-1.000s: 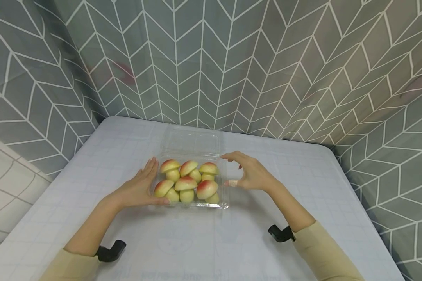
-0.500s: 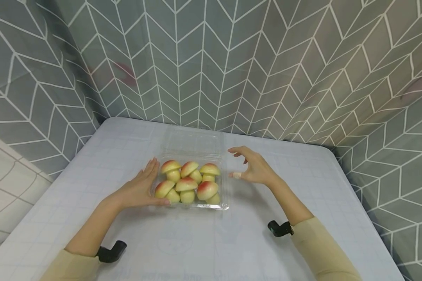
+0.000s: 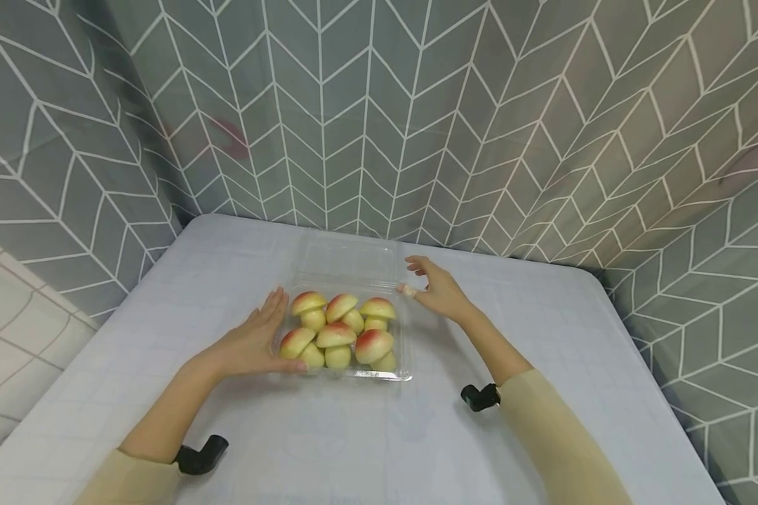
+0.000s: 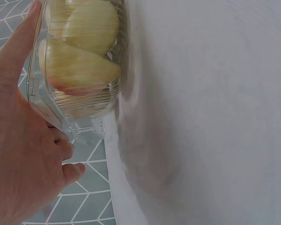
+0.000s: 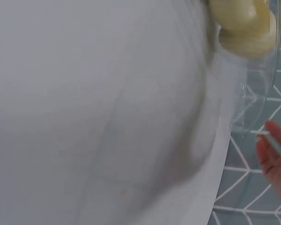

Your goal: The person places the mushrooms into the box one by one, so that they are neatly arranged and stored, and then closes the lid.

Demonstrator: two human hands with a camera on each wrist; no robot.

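Note:
A clear plastic clamshell box (image 3: 382, 376) lies on the table with its lid (image 3: 350, 259) folded back toward the far edge. Inside sit several yellow mushroom-shaped pieces (image 3: 337, 335) with reddish caps, in two rows. My left hand (image 3: 253, 340) rests against the box's left side, fingers straight along it and thumb at the front left corner. In the left wrist view that hand (image 4: 18, 154) lies against the box wall. My right hand (image 3: 439, 289), holding nothing, is by the box's right side near the lid hinge, its fingers loosely bent. A pale wrap circles its thumb.
A white cloth covers the table (image 3: 328, 442). Behind and to the right hangs a grey curtain (image 3: 379, 119) with a white chevron pattern, close to the table's far edge. Black wrist mounts (image 3: 202, 454) stick out from both sleeves.
My right hand first drew back slightly from the box's right side, then moved away from me and left toward the lid hinge. The left hand and the box stay in place.

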